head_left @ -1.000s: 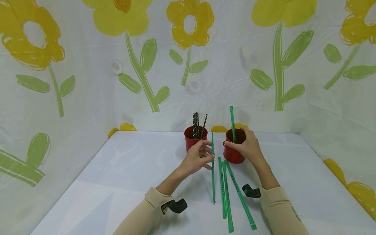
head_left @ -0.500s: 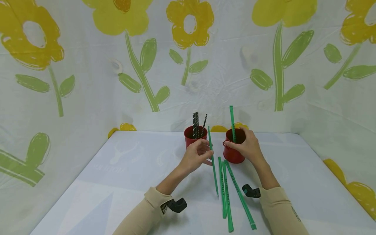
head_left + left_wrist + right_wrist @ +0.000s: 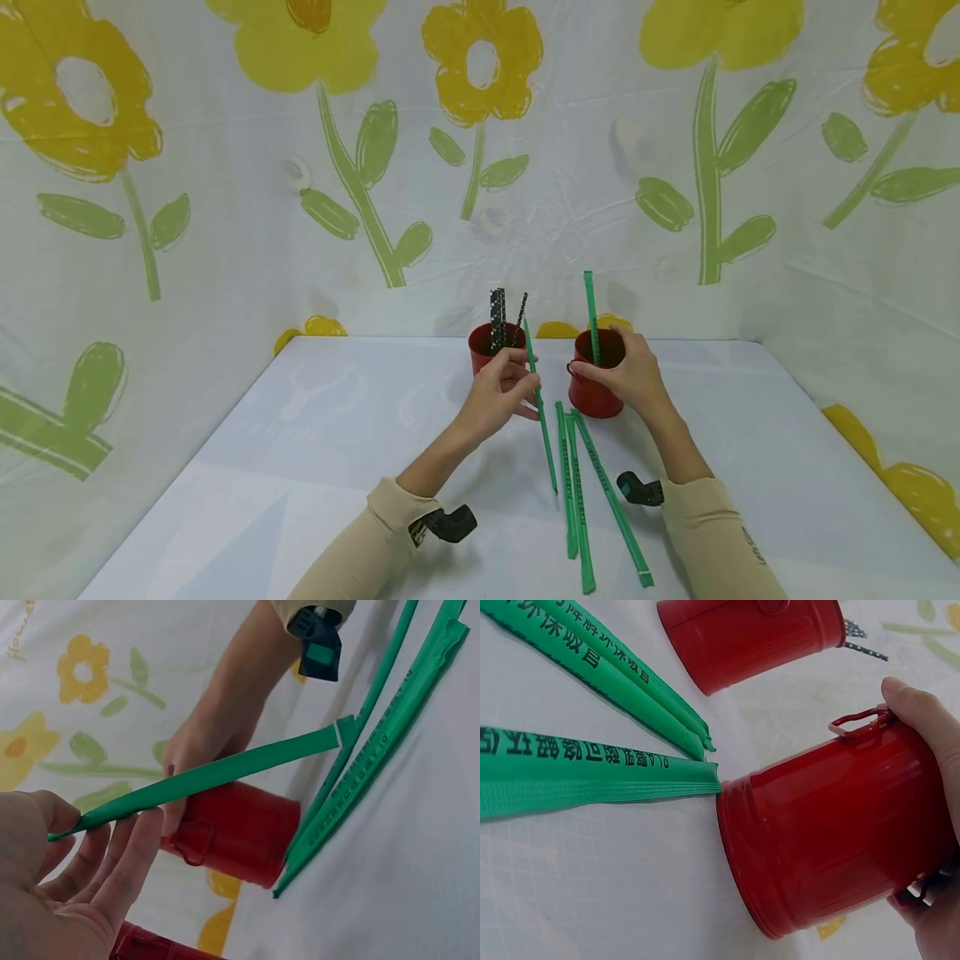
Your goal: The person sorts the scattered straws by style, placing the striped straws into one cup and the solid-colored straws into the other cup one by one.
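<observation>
My left hand [image 3: 495, 396] pinches a green paper-wrapped straw [image 3: 225, 774] between thumb and fingers. That straw stands tilted, its top leaning left near the left cup. My right hand [image 3: 636, 372] grips the red metal cup [image 3: 840, 825] on the right by its rim, thumb by the small side handle. One green wrapped straw [image 3: 591, 308] stands upright in this cup. Behind my left hand is a second red cup [image 3: 482, 363], holding several black straws with white dots [image 3: 498, 321]. Three green wrapped straws [image 3: 583, 517] lie on the table in front of the right cup.
The white table [image 3: 315, 467] ends in a back edge just behind the cups. A pale curtain [image 3: 570, 167] with printed yellow flowers hangs behind and at both sides. A black wrist camera [image 3: 453, 523] sits on each sleeve.
The straw in my left hand has swung from nearly upright to tilted, its top moving left and up. My left hand has shifted slightly up and left; the right hand keeps its grip.
</observation>
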The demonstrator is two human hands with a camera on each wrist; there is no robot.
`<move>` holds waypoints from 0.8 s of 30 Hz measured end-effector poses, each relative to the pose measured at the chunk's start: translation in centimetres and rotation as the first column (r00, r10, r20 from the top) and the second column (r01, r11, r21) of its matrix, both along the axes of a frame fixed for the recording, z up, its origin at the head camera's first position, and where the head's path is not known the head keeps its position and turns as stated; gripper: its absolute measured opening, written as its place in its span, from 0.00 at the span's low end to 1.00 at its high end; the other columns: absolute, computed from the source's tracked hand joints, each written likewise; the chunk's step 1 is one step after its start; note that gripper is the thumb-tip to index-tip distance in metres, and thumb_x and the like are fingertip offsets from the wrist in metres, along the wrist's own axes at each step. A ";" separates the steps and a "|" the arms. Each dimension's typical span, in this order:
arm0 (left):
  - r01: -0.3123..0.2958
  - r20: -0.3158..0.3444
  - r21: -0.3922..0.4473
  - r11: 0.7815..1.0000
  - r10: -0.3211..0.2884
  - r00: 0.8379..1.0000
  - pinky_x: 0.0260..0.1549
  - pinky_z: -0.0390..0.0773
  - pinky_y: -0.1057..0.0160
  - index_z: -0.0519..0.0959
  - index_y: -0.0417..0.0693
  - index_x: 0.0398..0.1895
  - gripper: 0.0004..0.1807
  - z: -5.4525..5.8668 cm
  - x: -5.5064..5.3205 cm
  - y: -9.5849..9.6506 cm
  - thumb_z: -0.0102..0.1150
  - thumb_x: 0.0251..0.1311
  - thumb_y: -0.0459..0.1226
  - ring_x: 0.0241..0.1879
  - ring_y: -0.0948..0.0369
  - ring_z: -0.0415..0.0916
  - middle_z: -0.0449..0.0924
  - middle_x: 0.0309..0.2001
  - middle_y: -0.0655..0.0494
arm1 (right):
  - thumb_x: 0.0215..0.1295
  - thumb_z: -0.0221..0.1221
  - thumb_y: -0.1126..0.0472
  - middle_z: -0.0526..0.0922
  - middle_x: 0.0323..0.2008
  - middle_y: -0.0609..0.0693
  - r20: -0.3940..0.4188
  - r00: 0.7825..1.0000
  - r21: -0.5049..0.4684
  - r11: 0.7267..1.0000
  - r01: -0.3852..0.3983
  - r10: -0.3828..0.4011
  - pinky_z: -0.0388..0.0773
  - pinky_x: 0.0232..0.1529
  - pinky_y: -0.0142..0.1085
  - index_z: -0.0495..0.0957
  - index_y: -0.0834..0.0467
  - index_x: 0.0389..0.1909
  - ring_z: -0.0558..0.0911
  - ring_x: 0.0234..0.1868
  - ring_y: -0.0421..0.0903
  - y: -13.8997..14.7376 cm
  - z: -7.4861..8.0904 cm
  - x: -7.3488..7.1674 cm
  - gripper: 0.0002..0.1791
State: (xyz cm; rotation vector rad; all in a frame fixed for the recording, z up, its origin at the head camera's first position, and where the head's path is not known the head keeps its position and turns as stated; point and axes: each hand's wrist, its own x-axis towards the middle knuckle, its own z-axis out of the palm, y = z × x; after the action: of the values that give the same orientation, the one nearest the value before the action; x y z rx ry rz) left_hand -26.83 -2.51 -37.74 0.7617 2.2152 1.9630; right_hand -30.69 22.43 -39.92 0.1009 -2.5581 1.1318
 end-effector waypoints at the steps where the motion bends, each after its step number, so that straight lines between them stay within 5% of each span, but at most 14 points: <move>1: 0.004 -0.003 0.006 1.000 -0.004 1.000 0.34 0.86 0.50 0.68 0.44 0.61 0.19 0.0 0.0 0.0 0.54 0.70 0.36 0.38 0.46 0.86 0.80 0.46 0.37 | 0.50 0.72 0.42 0.68 0.63 0.63 0.000 1.000 -0.001 1.000 -0.002 0.002 0.79 0.52 0.59 0.58 0.60 0.71 0.69 0.63 0.61 0.0 0.0 0.0 0.53; 12: 0.032 -0.049 0.031 0.999 -0.030 0.998 0.30 0.86 0.54 0.64 0.49 0.63 0.19 0.6 -0.9 0.7 0.51 0.72 0.39 0.31 0.58 0.85 0.79 0.42 0.41 | 0.50 0.72 0.41 0.68 0.63 0.64 0.003 1.000 0.001 1.000 0.004 -0.004 0.79 0.53 0.59 0.58 0.60 0.71 0.69 0.62 0.61 0.0 -0.1 0.0 0.53; 24: 0.006 -0.112 -0.005 1.000 -0.007 0.994 0.32 0.86 0.49 0.61 0.46 0.66 0.25 3.6 -2.4 2.7 0.54 0.69 0.33 0.38 0.43 0.85 0.77 0.47 0.35 | 0.50 0.71 0.41 0.69 0.61 0.64 -0.010 1.000 0.029 0.999 0.013 -0.013 0.80 0.51 0.59 0.59 0.60 0.70 0.71 0.60 0.61 0.0 0.0 -0.1 0.52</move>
State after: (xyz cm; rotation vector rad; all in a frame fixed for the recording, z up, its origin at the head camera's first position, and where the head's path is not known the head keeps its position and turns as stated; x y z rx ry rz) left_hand -29.18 0.17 -34.17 0.8990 2.2741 1.9578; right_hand -30.80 22.48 -39.95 0.0971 -2.5631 1.0867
